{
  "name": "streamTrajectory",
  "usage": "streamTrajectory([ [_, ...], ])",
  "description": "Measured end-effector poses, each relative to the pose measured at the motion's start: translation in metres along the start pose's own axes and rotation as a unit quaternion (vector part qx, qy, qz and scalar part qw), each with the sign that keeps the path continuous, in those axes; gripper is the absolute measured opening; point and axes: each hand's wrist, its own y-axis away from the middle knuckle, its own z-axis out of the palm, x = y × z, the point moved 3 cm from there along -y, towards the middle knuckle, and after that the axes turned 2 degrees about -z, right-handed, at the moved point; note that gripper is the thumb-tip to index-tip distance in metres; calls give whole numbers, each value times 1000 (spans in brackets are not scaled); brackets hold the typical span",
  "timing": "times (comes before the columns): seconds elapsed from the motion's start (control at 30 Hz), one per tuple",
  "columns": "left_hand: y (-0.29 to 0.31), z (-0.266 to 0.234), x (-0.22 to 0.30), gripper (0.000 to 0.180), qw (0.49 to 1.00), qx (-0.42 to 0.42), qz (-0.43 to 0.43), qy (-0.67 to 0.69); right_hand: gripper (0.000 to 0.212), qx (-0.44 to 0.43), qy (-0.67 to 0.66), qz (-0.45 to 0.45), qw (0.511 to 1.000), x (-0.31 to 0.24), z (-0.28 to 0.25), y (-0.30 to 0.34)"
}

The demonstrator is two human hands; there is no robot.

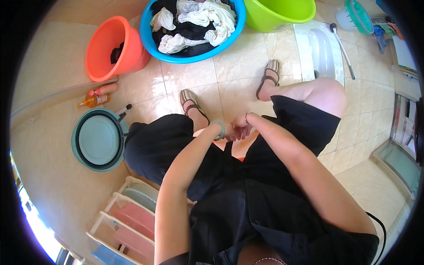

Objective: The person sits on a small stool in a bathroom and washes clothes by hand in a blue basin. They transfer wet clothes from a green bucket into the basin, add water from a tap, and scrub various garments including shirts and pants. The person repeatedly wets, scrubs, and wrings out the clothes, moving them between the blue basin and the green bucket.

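Between my knees, above the black clothing (pixel 221 170) on my lap, my two hands meet with fingers curled in. My left hand (pixel 228 130), below a pale green bangle (pixel 220 129), touches the fingers of my right hand (pixel 241 127), which has a thin bracelet at its wrist. A narrow black strip (pixel 228 149) hangs just under the left fingers; whether they grip it is hidden. Farther off, beyond my sandals (pixel 191 100), a blue tub (pixel 193 59) holds a heap of white and black clothes (pixel 206 17).
An orange tub (pixel 98 55) with dark cloth stands far left, a green tub (pixel 282 20) far right. Beside a white squat toilet (pixel 307 48) lies a long-handled brush (pixel 344 51). Bottles (pixel 95 101), a teal basin (pixel 98 139) and a basin rack (pixel 117 221) line my left.
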Motion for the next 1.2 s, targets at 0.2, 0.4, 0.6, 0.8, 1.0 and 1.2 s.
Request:
streamTrajectory([
  [0.2,-58,57,-59,34,991,-126,-9,-50,36,-34,7,42,999,12,60,-25],
  [0.4,-45,78,-36,47,970,-98,1,-224,25,14,268,-4,963,105,61,-142],
  [0.6,-62,90,-56,54,964,-164,-9,-208,25,-90,96,33,991,85,92,-93],
  [0.8,-59,64,-56,53,958,-261,-49,-110,26,-85,159,79,980,28,74,-43],
  [1.0,-49,17,-46,52,958,-233,-13,-165,29,-104,207,0,973,18,41,-44],
  [1.2,38,-67,-11,57,980,-160,-38,-112,31,-54,204,19,977,-43,-2,-3],
])
